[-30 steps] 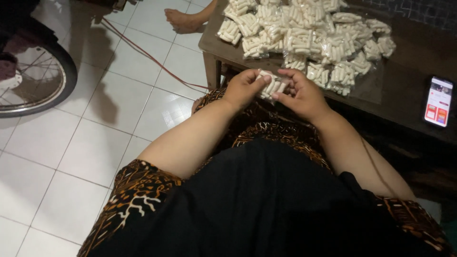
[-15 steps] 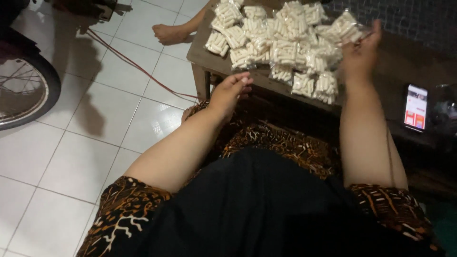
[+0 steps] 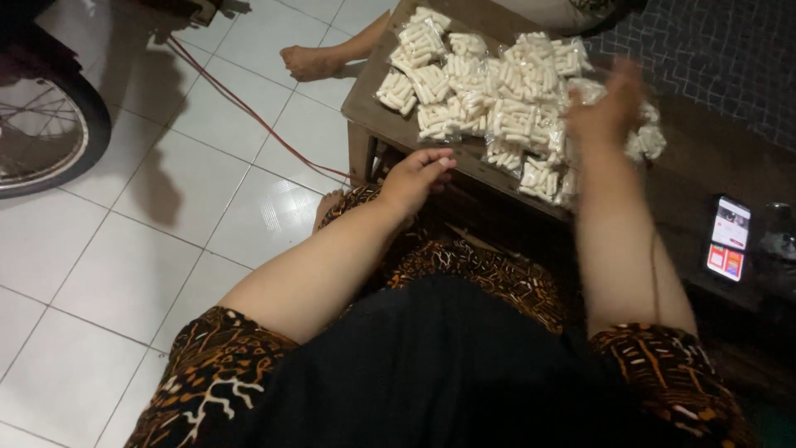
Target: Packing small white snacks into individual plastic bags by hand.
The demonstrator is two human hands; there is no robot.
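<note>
A heap of clear plastic packets [image 3: 497,99] filled with short white sticks lies on a low dark wooden table [image 3: 369,112]. My left hand [image 3: 419,174] hovers at the table's near edge with its fingers loosely apart and nothing in it. Blurred by motion, my right hand [image 3: 609,104] reaches over the right side of the heap, fingers stretched out, with no packet seen in it. I sit close to the table in a black top and a brown patterned garment.
A phone [image 3: 730,239] with a lit screen lies on the table's right part. Another person's bare foot [image 3: 307,60] rests on the white tiled floor by the table's far left corner. A red cable [image 3: 240,104] crosses the tiles, and a bicycle wheel [image 3: 50,133] stands at left.
Both hands held one packet at the table's near edge. The right hand then carried it up to the heap and now hangs over it without it; the left hand stayed low.
</note>
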